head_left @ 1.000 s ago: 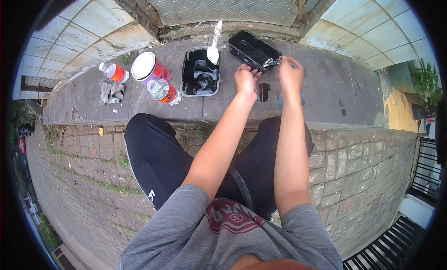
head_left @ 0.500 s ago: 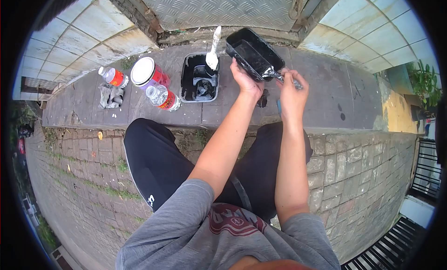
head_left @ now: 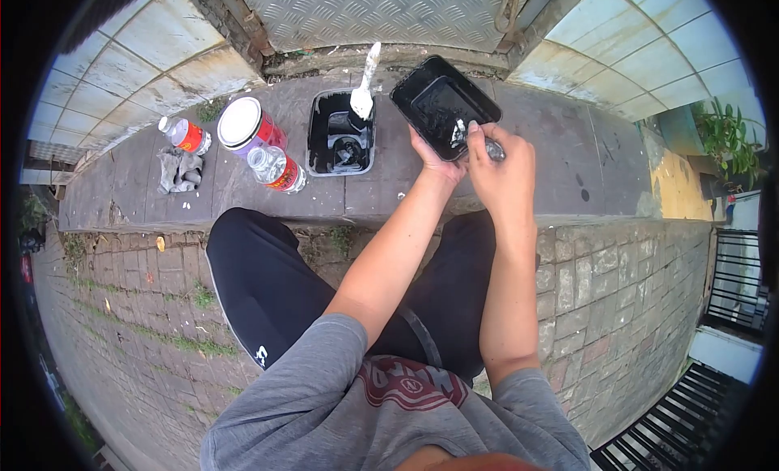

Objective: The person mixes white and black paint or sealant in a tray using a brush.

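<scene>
My left hand [head_left: 435,156] grips the near side of a black plastic tray [head_left: 422,86], tilted above the ledge, with wet black paint inside. In my right hand [head_left: 505,159] is a paintbrush [head_left: 494,150], held by its greyish handle, its smeared head at the tray's near inner corner. My fingers hide part of the brush. Left of the tray stands a second black container [head_left: 315,146] with dark paint in it. A white-smeared brush [head_left: 363,98] leans there, handle up.
Farther left on the stone ledge [head_left: 552,179] are a paint can [head_left: 240,124] with a white lid, a clear bottle [head_left: 277,169] with a red label, another such bottle [head_left: 187,136] and a crumpled grey rag [head_left: 178,171]. A metal tread plate [head_left: 381,17] lies behind.
The held tray has turned more toward me, showing more of its inside. My right hand has shifted slightly down and left with the paintbrush, closer to the tray's near corner.
</scene>
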The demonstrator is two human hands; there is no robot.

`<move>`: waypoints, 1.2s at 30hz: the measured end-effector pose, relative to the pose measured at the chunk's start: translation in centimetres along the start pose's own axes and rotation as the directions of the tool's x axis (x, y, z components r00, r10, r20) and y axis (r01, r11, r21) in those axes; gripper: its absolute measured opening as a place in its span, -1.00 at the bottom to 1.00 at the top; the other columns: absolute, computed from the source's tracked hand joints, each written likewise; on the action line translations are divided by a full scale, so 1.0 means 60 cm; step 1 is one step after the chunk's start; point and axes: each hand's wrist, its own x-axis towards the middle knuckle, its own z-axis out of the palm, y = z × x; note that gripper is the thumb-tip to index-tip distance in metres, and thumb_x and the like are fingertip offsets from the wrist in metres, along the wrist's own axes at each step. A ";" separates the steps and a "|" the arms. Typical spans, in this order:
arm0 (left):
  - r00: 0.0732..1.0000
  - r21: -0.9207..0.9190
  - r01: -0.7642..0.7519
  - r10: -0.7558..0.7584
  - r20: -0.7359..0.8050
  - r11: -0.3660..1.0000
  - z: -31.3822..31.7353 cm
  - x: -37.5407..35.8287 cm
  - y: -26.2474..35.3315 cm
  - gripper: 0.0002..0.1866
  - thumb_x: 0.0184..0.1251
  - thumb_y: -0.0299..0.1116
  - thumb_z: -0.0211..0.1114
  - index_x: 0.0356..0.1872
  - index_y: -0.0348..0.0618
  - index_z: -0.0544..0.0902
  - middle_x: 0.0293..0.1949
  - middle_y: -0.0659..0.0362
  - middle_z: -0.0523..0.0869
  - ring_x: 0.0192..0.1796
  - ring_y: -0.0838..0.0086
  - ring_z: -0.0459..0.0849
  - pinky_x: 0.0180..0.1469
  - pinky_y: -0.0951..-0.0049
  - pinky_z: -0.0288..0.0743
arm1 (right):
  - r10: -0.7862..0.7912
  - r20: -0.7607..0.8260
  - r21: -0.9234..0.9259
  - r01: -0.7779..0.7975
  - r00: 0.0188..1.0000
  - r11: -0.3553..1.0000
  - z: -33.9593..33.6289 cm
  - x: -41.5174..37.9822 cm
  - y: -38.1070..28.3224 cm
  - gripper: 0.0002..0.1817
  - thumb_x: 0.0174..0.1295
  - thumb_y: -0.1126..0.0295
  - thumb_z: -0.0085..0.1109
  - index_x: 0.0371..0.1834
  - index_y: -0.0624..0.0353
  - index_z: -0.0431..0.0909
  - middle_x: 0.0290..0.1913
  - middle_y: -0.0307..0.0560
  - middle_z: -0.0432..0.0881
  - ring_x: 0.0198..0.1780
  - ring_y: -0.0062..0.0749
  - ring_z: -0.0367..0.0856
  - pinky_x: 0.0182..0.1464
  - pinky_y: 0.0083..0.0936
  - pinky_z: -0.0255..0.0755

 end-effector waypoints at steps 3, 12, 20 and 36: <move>0.995 -0.054 0.085 -0.082 0.053 0.995 0.015 -0.019 0.010 -0.09 0.37 0.56 -0.20 0.25 0.01 0.68 0.12 0.09 0.78 0.15 0.16 0.76 0.20 0.03 0.68 | 0.053 -0.065 -0.018 -0.054 0.997 0.998 -0.015 -0.007 -0.029 -0.71 0.41 0.25 0.28 -0.29 0.30 0.76 -0.48 0.37 0.63 -0.34 0.32 0.71 -0.27 -0.08 0.56; 0.969 -0.052 0.215 -0.206 0.137 0.975 0.022 -0.043 0.012 -0.12 0.41 0.53 -0.21 0.31 0.04 0.64 0.17 0.11 0.76 0.17 0.17 0.75 0.24 0.06 0.66 | 0.045 -0.015 -0.136 -0.047 0.999 0.990 -0.042 -0.031 -0.058 -0.71 0.47 0.33 0.30 -0.25 0.42 0.74 -0.62 0.03 0.62 -0.54 -0.54 0.57 -0.43 -0.40 0.47; 0.955 -0.010 0.252 -0.247 0.166 0.968 0.013 -0.055 0.025 -0.13 0.41 0.53 -0.18 0.34 0.06 0.62 0.19 0.12 0.74 0.21 0.22 0.73 0.23 0.09 0.66 | -0.207 -0.017 -0.140 0.203 0.978 0.969 0.012 0.009 -0.053 -0.79 0.44 0.36 0.33 -0.15 0.34 0.77 -0.50 0.12 0.70 -0.49 -0.36 0.70 -0.29 -0.43 0.52; 0.954 -0.042 0.280 -0.273 0.121 0.959 0.018 -0.060 0.036 -0.19 0.43 0.42 -0.19 0.22 -0.02 0.67 0.09 0.10 0.78 0.09 0.20 0.79 0.14 0.11 0.73 | -0.134 0.173 -0.217 0.171 0.976 0.961 -0.027 -0.009 -0.114 -0.81 0.37 0.41 0.30 -0.24 0.35 0.75 -0.46 0.36 0.65 -0.37 0.27 0.71 -0.32 -0.23 0.55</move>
